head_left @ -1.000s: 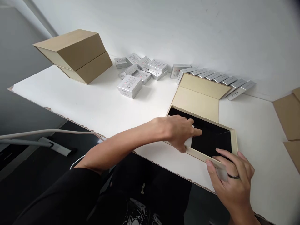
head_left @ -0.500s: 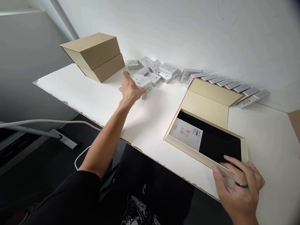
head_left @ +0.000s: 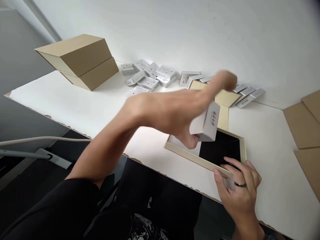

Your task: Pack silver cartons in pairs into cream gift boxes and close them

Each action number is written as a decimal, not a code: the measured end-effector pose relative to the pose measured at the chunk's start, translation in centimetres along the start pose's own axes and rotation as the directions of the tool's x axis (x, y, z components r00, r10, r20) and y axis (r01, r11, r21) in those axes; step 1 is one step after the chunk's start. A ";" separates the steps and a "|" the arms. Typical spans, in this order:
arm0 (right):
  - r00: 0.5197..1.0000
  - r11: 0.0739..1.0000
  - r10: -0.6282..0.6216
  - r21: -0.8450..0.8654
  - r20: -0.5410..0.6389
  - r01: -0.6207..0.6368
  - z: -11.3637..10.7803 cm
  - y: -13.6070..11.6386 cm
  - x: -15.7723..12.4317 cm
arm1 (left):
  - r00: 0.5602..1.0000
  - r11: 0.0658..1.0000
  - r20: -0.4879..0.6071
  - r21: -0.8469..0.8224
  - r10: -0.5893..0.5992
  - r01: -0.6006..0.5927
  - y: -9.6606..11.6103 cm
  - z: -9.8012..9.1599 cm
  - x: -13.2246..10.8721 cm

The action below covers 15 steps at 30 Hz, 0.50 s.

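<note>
My left hand (head_left: 172, 111) grips a small white printed carton (head_left: 211, 123) between thumb and fingers, above an open beige gift box (head_left: 190, 159). The gift box has a black inside, and a pale carton lies in its left part, mostly covered by my left hand. Its lid is folded back toward the wall. My right hand (head_left: 240, 186), with a dark ring, grips the box's near right corner, thumb on the outer wall and fingers over the rim.
Several small silver-white cartons (head_left: 150, 83) lie in a loose pile by the wall. A row of more cartons (head_left: 250, 97) leans behind the lid. Two closed tan boxes (head_left: 80, 63) are stacked at the left. Brown cardboard (head_left: 306, 130) stands at the right. The white table (head_left: 62, 103) has a chipped front edge.
My left hand has taken a carton from the loose pile and carried it right, over the open gift box. My right hand still holds the box corner. The view has shifted right.
</note>
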State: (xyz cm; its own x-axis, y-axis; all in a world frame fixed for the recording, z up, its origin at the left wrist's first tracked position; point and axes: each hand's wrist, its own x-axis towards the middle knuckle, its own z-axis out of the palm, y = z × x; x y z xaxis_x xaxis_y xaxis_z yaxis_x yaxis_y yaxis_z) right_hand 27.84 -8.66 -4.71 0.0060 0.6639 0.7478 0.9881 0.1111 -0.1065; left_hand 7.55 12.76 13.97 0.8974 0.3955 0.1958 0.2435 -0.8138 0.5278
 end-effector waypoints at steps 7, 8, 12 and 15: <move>0.999 1.000 0.030 0.008 0.028 -0.030 0.0 -0.2 0.1 | 0.891 0.981 0.435 0.185 -0.132 0.055 -1.1 3.1 1.8; 0.999 0.999 0.034 0.010 0.030 -0.035 0.1 -0.3 0.1 | 0.897 0.985 0.422 0.161 -0.130 0.068 -1.8 2.9 1.3; 0.996 0.997 0.073 0.025 0.055 -0.074 0.1 -0.6 0.3 | 0.957 0.996 0.277 0.032 -0.089 0.084 -4.4 1.6 -1.1; 0.986 0.975 0.142 0.157 0.086 -0.154 -0.1 -0.7 0.5 | 0.987 0.998 0.148 0.002 -0.059 0.059 -4.4 2.2 -0.9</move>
State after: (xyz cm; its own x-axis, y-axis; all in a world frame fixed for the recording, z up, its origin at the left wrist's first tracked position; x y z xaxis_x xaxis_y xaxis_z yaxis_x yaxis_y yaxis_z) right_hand 27.19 -8.49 -4.22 0.1333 0.7340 0.6659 0.9386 0.1222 -0.3226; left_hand 6.47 14.98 9.63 0.9261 0.3752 0.0403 0.2967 -0.7900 0.5365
